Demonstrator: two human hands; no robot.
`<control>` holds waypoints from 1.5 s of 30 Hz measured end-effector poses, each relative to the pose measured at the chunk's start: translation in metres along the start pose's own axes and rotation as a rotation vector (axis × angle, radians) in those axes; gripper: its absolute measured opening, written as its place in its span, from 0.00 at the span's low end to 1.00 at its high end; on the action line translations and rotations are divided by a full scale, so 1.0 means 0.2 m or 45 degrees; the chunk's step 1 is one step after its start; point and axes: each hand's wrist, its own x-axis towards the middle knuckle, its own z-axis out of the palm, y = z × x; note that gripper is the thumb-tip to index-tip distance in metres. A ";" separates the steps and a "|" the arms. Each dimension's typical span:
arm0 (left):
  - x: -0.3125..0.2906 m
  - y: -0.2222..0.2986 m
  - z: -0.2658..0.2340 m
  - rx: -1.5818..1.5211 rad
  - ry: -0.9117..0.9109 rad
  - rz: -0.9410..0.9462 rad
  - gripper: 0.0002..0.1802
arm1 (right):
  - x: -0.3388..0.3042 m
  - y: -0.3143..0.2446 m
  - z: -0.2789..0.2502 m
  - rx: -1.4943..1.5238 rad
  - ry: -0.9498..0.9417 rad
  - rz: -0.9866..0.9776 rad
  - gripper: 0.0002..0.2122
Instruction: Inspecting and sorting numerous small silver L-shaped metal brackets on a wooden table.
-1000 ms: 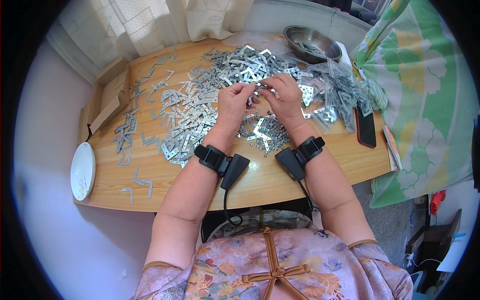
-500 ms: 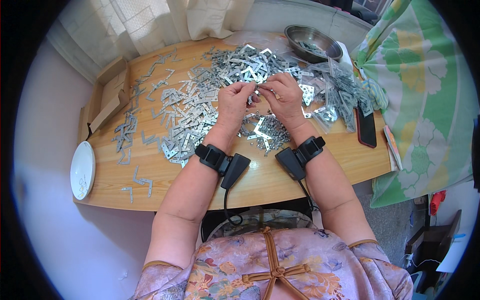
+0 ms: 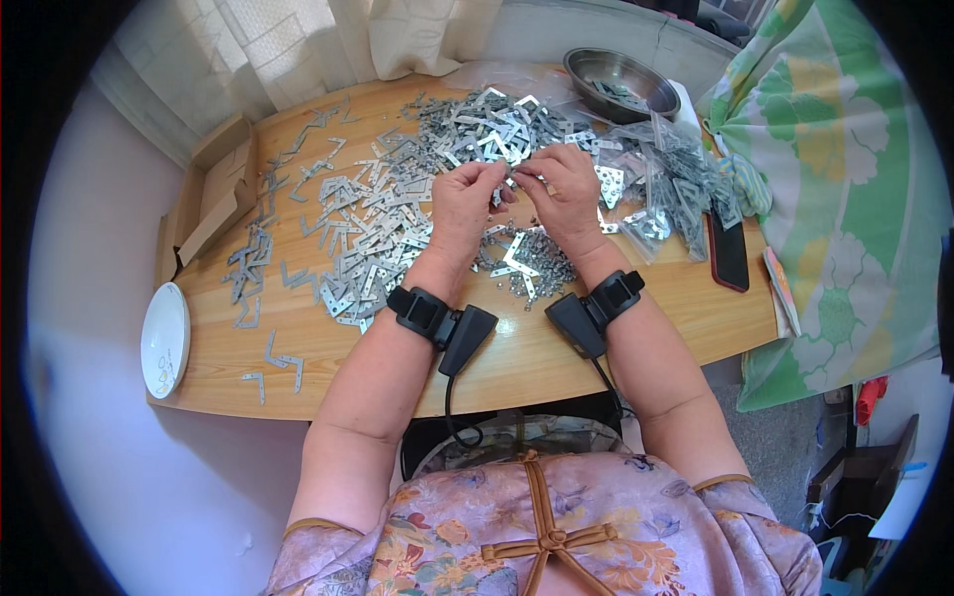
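My left hand (image 3: 462, 206) and my right hand (image 3: 563, 194) meet fingertip to fingertip over the table, both closed in a pinch. Between them is a small grey metal piece (image 3: 510, 175), mostly covered by the fingers; its exact kind cannot be made out. Behind and left of the hands spreads a large heap of flat silver L-shaped corner brackets (image 3: 373, 233) with screw holes. Below the hands, between my wrists, lies a pile of small screws (image 3: 547, 260), with a brighter L-shaped bracket (image 3: 516, 256) on top of it.
Clear plastic bags of metal parts (image 3: 681, 164) lie right, by a dark phone (image 3: 728, 253). A steel bowl (image 3: 646, 84) stands at the back right. An open cardboard box (image 3: 214, 189) and a white dish (image 3: 164, 343) sit left. A green-white floral cloth (image 3: 830, 199) hangs right.
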 end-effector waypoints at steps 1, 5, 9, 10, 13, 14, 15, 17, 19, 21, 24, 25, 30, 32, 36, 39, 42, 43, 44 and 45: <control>0.00 0.00 0.00 -0.007 -0.002 0.006 0.10 | 0.00 0.00 0.00 0.007 -0.016 -0.007 0.03; 0.00 -0.01 -0.01 -0.030 -0.020 0.009 0.10 | 0.00 0.00 0.00 0.036 -0.026 -0.005 0.03; 0.01 0.00 -0.01 -0.029 -0.027 0.004 0.10 | 0.00 0.01 0.00 0.068 -0.030 0.016 0.03; 0.00 0.00 0.00 -0.035 -0.018 0.000 0.10 | 0.00 0.01 0.01 0.073 -0.020 0.024 0.03; 0.00 0.01 0.00 -0.033 -0.003 -0.005 0.10 | 0.01 0.00 -0.01 0.032 0.009 -0.001 0.04; 0.00 0.02 0.00 -0.026 0.003 -0.005 0.10 | 0.01 0.00 -0.01 0.033 0.009 -0.001 0.04; 0.00 0.02 0.00 -0.026 0.002 -0.005 0.10 | 0.01 0.00 -0.01 0.024 0.013 -0.007 0.04; -0.01 0.03 0.01 0.030 0.019 0.003 0.10 | 0.00 0.01 -0.01 0.014 0.017 -0.013 0.04; -0.01 0.02 0.01 0.034 0.020 0.014 0.10 | 0.00 0.01 -0.01 0.010 0.030 -0.020 0.04; -0.01 0.02 0.01 0.040 0.022 0.026 0.10 | 0.00 0.00 -0.01 -0.003 0.027 -0.020 0.04; -0.01 0.01 0.01 0.063 0.014 0.047 0.10 | 0.01 0.00 -0.01 -0.047 0.014 -0.075 0.04; -0.01 0.01 0.01 0.064 0.011 0.047 0.10 | 0.01 0.00 -0.02 -0.078 0.003 -0.129 0.04; -0.01 0.01 0.01 0.057 0.017 0.042 0.10 | 0.03 -0.01 -0.03 -0.169 -0.017 -0.216 0.05; 0.00 0.00 0.00 0.063 0.009 0.049 0.10 | 0.03 0.00 -0.03 -0.194 -0.016 -0.245 0.05; -0.01 0.01 0.01 0.056 0.014 0.068 0.10 | 0.02 0.02 -0.02 -0.185 -0.002 -0.188 0.04; -0.01 0.01 0.01 0.046 0.022 0.068 0.10 | 0.00 0.03 -0.01 -0.075 0.051 -0.023 0.04; -0.01 0.01 0.01 0.030 0.042 0.061 0.10 | -0.02 0.04 0.00 0.090 0.080 0.157 0.04; 0.00 0.01 0.00 0.032 0.038 0.062 0.10 | -0.02 0.04 0.00 0.176 0.074 0.227 0.04; 0.00 0.01 0.00 0.034 0.035 0.062 0.10 | -0.03 0.04 0.00 0.176 0.073 0.228 0.04; 0.00 0.01 0.00 0.034 0.035 0.062 0.10 | -0.03 0.05 0.00 0.238 0.023 0.265 0.04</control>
